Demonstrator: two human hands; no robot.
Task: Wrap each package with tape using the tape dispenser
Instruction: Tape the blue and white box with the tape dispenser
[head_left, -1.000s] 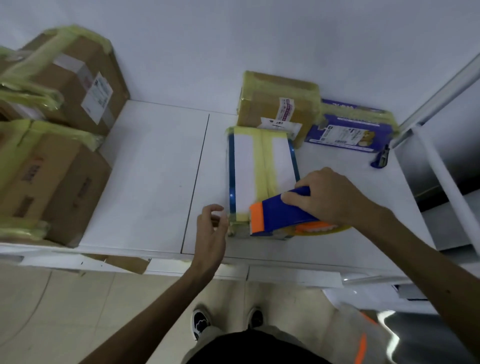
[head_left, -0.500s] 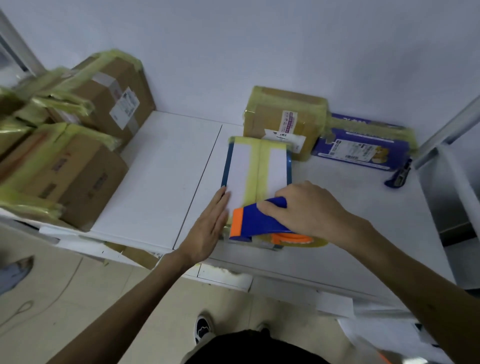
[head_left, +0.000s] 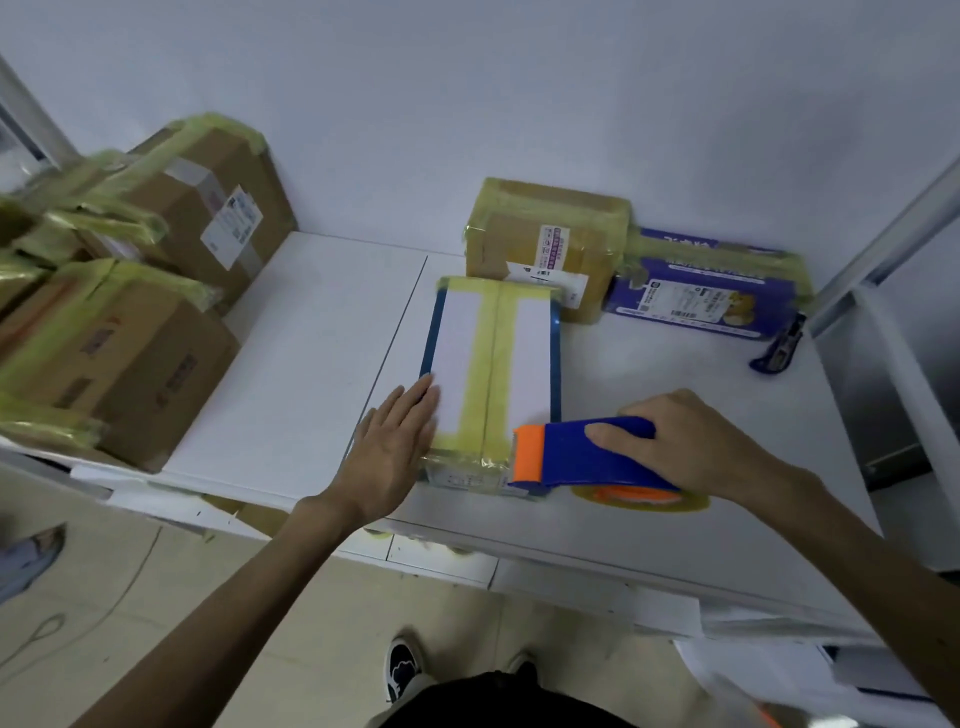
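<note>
Left hand (head_left: 387, 457) lies flat, fingers straight, on the near left corner of a white, blue-edged package (head_left: 530, 358), apparently steadying it at the front edge of the bench (head_left: 311, 364), while the right hand (head_left: 691, 447) grips the blue-and-orange tape dispenser (head_left: 563, 452) at the package's near right corner, seemingly to run yellow tape (head_left: 475, 364) across that end. Taped boxes (head_left: 550, 228) stand behind.

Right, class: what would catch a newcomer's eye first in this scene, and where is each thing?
Most likely the bright blue-and-orange tape dispenser, gripped by the right hand at the near end of the white package in the middle of the table. Next, the left hand lying flat on that package's near left corner. Then the tape-wrapped brown cartons piled at the left.
</note>
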